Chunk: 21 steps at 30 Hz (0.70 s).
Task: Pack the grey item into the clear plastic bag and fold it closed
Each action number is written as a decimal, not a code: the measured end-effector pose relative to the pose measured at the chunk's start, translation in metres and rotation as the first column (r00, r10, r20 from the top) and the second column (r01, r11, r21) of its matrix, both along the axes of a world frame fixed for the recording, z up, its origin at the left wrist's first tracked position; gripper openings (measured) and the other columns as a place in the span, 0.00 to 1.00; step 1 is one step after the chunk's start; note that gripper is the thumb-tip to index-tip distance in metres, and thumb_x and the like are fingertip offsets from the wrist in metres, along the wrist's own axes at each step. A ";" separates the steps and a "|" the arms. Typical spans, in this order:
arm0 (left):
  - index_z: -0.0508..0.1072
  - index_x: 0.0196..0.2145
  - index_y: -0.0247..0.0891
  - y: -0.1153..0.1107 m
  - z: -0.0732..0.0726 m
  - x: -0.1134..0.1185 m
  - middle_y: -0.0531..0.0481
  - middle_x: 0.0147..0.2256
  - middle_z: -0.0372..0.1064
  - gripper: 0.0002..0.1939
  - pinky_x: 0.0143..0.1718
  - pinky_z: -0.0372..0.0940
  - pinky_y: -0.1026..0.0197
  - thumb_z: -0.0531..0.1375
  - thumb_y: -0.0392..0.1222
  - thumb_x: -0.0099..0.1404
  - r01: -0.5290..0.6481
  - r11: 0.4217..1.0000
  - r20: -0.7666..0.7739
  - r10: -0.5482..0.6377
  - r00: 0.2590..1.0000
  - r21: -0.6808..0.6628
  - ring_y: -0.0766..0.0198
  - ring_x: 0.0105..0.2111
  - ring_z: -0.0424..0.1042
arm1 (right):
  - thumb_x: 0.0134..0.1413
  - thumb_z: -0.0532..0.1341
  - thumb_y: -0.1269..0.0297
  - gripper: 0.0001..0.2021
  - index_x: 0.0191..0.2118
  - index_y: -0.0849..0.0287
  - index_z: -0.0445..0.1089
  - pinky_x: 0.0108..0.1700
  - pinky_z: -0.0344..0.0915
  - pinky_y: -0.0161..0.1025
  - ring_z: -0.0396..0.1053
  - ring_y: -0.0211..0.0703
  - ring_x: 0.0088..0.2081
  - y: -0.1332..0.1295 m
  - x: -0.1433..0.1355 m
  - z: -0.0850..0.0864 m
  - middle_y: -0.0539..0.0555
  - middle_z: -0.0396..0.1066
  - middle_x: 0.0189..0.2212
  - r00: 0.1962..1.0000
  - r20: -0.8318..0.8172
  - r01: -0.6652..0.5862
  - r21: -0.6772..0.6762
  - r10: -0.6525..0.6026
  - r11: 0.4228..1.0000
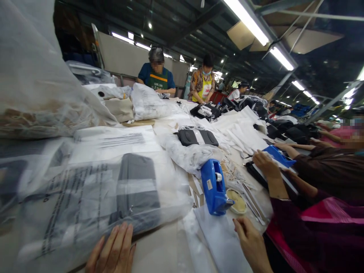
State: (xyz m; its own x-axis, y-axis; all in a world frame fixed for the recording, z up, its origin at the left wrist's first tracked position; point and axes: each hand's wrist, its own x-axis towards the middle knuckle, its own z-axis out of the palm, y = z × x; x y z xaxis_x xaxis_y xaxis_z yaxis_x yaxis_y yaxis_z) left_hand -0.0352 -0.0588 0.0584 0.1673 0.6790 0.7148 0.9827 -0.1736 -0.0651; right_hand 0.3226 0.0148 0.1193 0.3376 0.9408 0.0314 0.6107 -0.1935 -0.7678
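Factory packing floor, long shared table (pixel 159 250), workers in aprons (pixel 158 77), bagged goods (pixel 93 197), tape dispenser (pixel 214 187), strip lights (pixel 257 32) overhead

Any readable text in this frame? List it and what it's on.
Nothing can be read for certain.
Green apron of the far worker: a short pale word, too blurred to read.
Clear plastic bag under the left hand: rows of black print, smeared.
Paper sheet: printed lines, too small.
White sack: faint print, illegible.
Blue tape dispenser: small sticker, unreadable.
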 end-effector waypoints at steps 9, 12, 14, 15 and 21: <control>0.65 0.51 0.27 -0.005 0.009 0.013 0.40 0.48 0.67 0.20 0.61 0.46 0.52 0.48 0.28 0.62 -0.099 0.994 0.176 0.104 0.979 -0.041 0.57 0.53 0.61 | 0.59 0.50 0.58 0.11 0.30 0.53 0.65 0.30 0.63 0.33 0.67 0.38 0.26 0.016 -0.127 0.074 0.50 0.68 0.24 0.312 0.243 -0.921 -0.159 0.919 0.355; 0.68 0.48 0.26 -0.006 0.012 0.010 0.39 0.46 0.67 0.19 0.60 0.50 0.54 0.46 0.26 0.61 -0.087 0.996 0.171 0.089 0.981 -0.017 0.57 0.54 0.61 | 0.61 0.48 0.64 0.11 0.31 0.56 0.64 0.31 0.59 0.33 0.64 0.38 0.28 0.037 -0.192 0.085 0.51 0.67 0.27 -0.021 0.272 -0.969 -0.243 0.962 0.047; 0.69 0.46 0.26 -0.006 0.013 0.008 0.40 0.45 0.68 0.19 0.59 0.51 0.55 0.45 0.25 0.61 -0.076 0.997 0.198 0.069 0.978 0.027 0.58 0.54 0.60 | 0.59 0.49 0.67 0.10 0.29 0.58 0.64 0.30 0.56 0.33 0.62 0.37 0.27 0.052 -0.227 0.081 0.51 0.66 0.26 -0.156 0.304 -0.954 -0.294 0.940 -0.063; 0.69 0.45 0.26 -0.006 0.014 0.008 0.40 0.44 0.68 0.19 0.59 0.52 0.56 0.44 0.24 0.61 -0.076 0.996 0.217 0.063 0.974 0.049 0.58 0.54 0.60 | 0.57 0.50 0.68 0.09 0.28 0.58 0.64 0.30 0.55 0.33 0.61 0.37 0.26 0.059 -0.241 0.078 0.51 0.66 0.25 -0.193 0.313 -0.945 -0.315 0.930 -0.089; 0.69 0.42 0.27 -0.006 0.011 0.009 0.40 0.41 0.69 0.19 0.57 0.56 0.56 0.44 0.22 0.58 -0.097 0.993 0.267 0.078 0.960 0.060 0.59 0.54 0.62 | 0.46 0.60 0.71 0.06 0.21 0.58 0.67 0.26 0.51 0.31 0.61 0.34 0.23 0.088 -0.283 0.053 0.46 0.65 0.19 -0.147 0.257 -0.929 -0.367 0.955 -0.044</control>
State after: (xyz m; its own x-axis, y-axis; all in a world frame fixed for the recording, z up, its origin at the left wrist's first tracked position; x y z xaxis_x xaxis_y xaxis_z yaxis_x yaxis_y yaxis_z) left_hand -0.0263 -0.0649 0.0693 -0.0919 0.6278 0.7729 0.9776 -0.0905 0.1898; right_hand 0.0391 0.1029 0.1719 -0.9343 0.2719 -0.2306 0.3508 0.8166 -0.4584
